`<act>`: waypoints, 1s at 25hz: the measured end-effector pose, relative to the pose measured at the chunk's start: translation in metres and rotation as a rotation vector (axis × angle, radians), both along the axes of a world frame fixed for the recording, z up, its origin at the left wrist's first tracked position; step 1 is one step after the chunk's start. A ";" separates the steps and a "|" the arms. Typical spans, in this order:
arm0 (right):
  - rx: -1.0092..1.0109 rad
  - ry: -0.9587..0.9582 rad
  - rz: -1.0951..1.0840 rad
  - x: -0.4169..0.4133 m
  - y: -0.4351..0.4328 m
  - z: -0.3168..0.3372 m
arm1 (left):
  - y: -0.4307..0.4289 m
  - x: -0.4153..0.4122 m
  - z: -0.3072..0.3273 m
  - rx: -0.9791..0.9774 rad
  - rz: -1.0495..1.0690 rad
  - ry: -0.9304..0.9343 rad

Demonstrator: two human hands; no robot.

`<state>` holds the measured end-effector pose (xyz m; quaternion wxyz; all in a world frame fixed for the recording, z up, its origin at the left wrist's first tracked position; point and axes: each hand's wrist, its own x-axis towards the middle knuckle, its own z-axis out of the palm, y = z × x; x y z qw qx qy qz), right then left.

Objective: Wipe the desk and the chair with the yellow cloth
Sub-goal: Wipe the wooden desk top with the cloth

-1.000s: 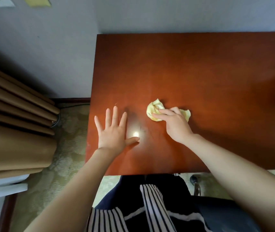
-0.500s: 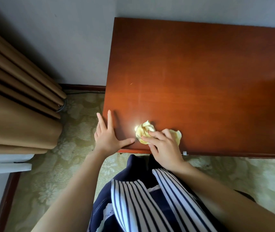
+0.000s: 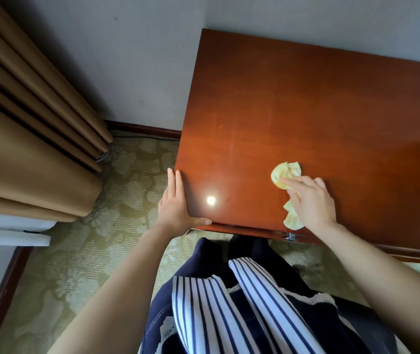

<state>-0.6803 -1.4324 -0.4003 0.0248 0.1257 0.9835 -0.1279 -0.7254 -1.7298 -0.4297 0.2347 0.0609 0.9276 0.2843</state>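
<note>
On the desk (image 3: 306, 111), right hand (image 3: 311, 203) presses yellow cloth (image 3: 284, 171) flat-fingered; left hand (image 3: 175, 205) rests flat

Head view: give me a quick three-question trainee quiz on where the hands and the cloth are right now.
1. True or false: the left hand holds the yellow cloth.
2. Pick one: the left hand rests at which part of the desk? A) the far right corner B) the near left corner C) the middle of the top
3. Fill the gap: the right hand presses the yellow cloth down onto the ____.

Key: 1 false, the left hand touches only the desk. 2 B, with fingers along the left edge and thumb along the front edge. 3 desk.
</note>
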 end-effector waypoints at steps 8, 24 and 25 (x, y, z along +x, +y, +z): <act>-0.015 -0.111 -0.123 -0.062 -0.060 -0.001 | -0.005 0.000 0.002 0.060 0.020 -0.028; -0.053 -0.317 0.883 0.005 -0.030 0.003 | -0.020 -0.011 0.026 -0.376 -0.261 0.043; -0.023 -0.347 0.898 0.005 -0.017 0.007 | -0.021 -0.011 0.027 -0.397 -0.282 0.047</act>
